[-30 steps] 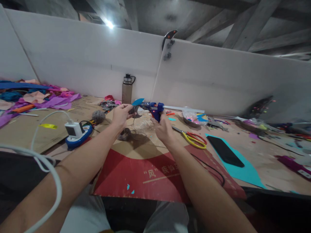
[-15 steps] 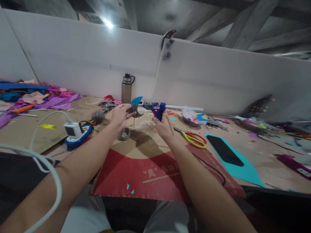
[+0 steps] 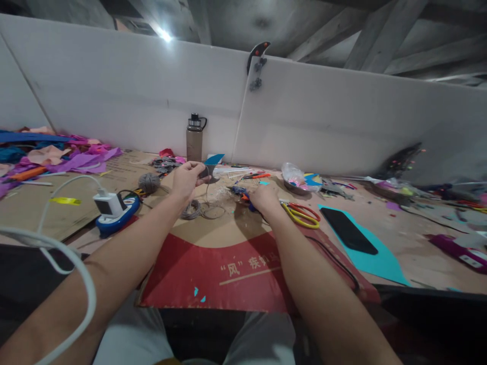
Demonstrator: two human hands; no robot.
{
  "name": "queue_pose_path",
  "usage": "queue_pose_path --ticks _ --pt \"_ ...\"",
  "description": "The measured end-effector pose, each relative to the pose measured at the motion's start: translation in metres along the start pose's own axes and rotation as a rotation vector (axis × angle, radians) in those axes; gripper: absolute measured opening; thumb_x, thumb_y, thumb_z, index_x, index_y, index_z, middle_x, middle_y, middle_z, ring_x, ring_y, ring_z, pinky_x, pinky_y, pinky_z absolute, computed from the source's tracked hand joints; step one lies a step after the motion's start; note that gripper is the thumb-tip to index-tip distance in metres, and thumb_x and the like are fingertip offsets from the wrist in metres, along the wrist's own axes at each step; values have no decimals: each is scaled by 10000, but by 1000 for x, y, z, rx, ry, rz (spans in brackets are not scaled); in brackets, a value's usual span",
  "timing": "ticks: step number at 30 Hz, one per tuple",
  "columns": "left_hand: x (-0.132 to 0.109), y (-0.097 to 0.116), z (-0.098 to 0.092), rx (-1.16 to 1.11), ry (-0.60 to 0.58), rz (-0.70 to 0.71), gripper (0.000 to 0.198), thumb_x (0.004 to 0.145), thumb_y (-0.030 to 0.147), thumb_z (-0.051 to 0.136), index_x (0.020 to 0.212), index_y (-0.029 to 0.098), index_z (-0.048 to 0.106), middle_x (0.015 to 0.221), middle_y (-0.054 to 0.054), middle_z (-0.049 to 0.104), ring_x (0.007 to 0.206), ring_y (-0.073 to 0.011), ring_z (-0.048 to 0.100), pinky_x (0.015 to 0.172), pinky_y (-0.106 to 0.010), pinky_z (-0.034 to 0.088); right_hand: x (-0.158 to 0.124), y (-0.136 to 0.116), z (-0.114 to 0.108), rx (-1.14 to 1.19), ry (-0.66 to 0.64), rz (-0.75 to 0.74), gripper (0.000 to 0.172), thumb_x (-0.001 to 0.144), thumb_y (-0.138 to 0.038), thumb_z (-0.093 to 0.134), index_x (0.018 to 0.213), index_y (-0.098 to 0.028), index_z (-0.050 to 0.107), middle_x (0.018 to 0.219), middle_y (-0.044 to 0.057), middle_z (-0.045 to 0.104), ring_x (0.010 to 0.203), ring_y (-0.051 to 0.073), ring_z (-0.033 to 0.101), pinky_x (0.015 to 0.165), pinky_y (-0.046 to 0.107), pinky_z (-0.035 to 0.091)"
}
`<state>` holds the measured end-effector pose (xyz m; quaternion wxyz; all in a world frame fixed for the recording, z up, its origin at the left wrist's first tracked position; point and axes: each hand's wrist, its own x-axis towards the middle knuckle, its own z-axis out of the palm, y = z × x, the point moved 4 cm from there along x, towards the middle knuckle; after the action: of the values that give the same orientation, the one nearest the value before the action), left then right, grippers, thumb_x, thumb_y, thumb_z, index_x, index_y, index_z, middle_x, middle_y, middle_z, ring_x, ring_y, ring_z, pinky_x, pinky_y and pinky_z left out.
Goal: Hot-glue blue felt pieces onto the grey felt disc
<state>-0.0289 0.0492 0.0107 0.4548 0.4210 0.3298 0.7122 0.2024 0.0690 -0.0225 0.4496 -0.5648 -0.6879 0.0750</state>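
Between the fingertips of my left hand (image 3: 188, 178) is a curved blue and dark cut piece (image 3: 214, 159), held above the cardboard. A thin grey cord (image 3: 207, 188) hangs from it toward a loose coil (image 3: 191, 210) below. My right hand (image 3: 265, 196) is closed around a blue glue gun (image 3: 240, 191), low at the cardboard surface; the hand covers much of its body. Just right of that hand lie scissors (image 3: 302, 215) with red and yellow handles.
A red-and-brown cardboard sheet (image 3: 205, 284) lies in front of me. Left are a power strip with a white charger (image 3: 110, 205) and a grey yarn ball (image 3: 148, 182). A bottle (image 3: 194, 139) stands behind. To the right, a black phone (image 3: 348, 230) rests on a turquoise sheet (image 3: 391, 266).
My right hand has lowered the glue gun from in the air to the cardboard and tilted it. My left hand stays nearly in place with the blue and dark piece.
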Motion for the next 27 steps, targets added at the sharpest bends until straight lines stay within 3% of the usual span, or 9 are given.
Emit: queue_pose_path --ticks 3,8,11,14,18,24,27 --pt "-5 2 6 63 -13 73 156 613 218 689 673 134 572 674 -3 569 650 -112 581 651 -316 561 -8 -33 -2 48 -4 47 166 693 -345 553 657 -192 501 783 110 604 865 237 564 825 419 402" --pt "-12 2 15 181 -55 144 139 630 239 673 680 140 588 654 -6 594 614 -110 580 596 -255 525 -23 -88 28 660 -144 86 297 663 -354 598 844 -200 421 800 4 581 737 124 559 737 305 445" --pt "-14 5 16 292 -56 218 120 651 244 656 692 142 607 632 -4 590 567 -89 549 529 -194 469 -28 -98 42 905 -213 193 431 602 -304 670 889 -210 362 776 -19 582 696 105 575 714 288 460" --pt "-15 6 17 286 -61 214 114 654 240 657 689 145 605 622 5 580 550 -79 533 540 -195 470 -29 -100 44 1027 -275 274 387 633 -305 650 879 -221 363 652 -77 513 527 68 495 596 261 464" --pt "-17 3 19 123 -79 103 144 634 227 686 674 140 579 665 0 585 619 -99 568 637 -270 532 -26 -96 35 931 -238 229 177 707 -348 557 767 -208 465 568 -84 400 455 47 342 448 187 356" --pt "-17 -1 18 23 -78 -15 146 644 210 692 693 131 580 723 -17 594 672 -118 598 679 -332 556 -17 -87 18 749 -9 79 195 741 -372 525 749 -183 573 643 -29 504 561 78 412 546 213 366" --pt "-17 -1 18 18 -83 -22 146 643 207 695 684 127 580 736 -17 596 670 -112 597 692 -343 561 -19 -88 14 635 -9 32 228 724 -401 559 753 -177 588 633 -26 525 559 85 420 557 224 355"
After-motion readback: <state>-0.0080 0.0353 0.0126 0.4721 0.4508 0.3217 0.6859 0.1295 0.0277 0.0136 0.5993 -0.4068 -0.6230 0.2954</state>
